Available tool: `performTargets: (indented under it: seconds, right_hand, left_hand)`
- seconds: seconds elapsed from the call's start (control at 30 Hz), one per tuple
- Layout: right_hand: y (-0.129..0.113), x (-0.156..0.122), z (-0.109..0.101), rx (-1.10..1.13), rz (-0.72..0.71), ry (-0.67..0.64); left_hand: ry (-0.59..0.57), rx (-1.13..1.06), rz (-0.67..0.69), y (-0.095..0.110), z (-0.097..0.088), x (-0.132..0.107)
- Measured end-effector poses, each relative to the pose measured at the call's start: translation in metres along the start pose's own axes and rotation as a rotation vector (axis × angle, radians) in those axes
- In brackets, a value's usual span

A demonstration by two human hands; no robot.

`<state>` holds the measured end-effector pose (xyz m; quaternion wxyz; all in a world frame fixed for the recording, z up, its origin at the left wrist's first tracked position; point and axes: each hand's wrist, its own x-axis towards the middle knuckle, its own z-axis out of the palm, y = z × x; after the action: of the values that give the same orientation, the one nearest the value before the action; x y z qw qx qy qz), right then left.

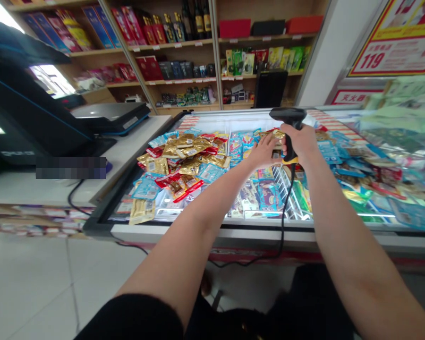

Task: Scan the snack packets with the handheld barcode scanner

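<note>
The right hand [299,144] is closed around the grip of a black corded barcode scanner [287,114], its head pointing up and away from the person. The left hand [265,151] is open with its fingers spread, lying against a gold foil packet [274,138] (no clear grip on it). Both hands sit close together above a chest freezer [212,229] heaped with blue and gold snack packets [184,160]. The scanner's black cord [282,222] hangs down past the freezer's front edge. A white checkout surface [134,141] lies to the left.
</note>
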<state>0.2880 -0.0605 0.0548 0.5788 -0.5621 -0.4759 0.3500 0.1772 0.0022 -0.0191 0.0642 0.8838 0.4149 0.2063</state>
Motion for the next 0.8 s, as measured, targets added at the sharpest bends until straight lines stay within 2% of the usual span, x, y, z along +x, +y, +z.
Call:
performTargets:
  seconds: [0.07,0.17,0.23,0.3,0.43,0.57,0.63,0.8]
  right_hand:
    - [0.001,0.001,0.0,0.015,0.0,0.01]
    - [0.001,0.002,0.0,0.027,-0.003,0.035]
    - [0.002,0.003,0.0,0.025,-0.007,0.042]
    - [0.003,0.004,0.001,0.023,-0.008,0.037]
    - [0.005,0.005,0.003,0.036,-0.014,0.059]
    - [0.006,0.004,0.004,0.049,-0.018,0.072]
    - [0.006,0.004,0.005,0.049,-0.015,0.066]
    - [0.009,0.003,0.009,0.042,0.004,0.014]
  left_hand:
    - [0.108,-0.036,-0.068,0.0,-0.001,0.0]
    - [0.262,-0.078,-0.302,0.004,-0.002,0.001]
    - [0.275,-0.088,-0.482,0.008,-0.004,0.004]
    - [0.219,-0.078,-0.578,0.012,-0.005,0.01]
    - [0.142,-0.076,-0.637,0.01,-0.009,0.022]
    - [0.108,-0.187,-0.648,-0.007,-0.012,0.03]
    - [0.155,-0.275,-0.624,-0.018,-0.015,0.03]
    - [0.394,-0.612,-0.619,-0.046,-0.025,0.02]
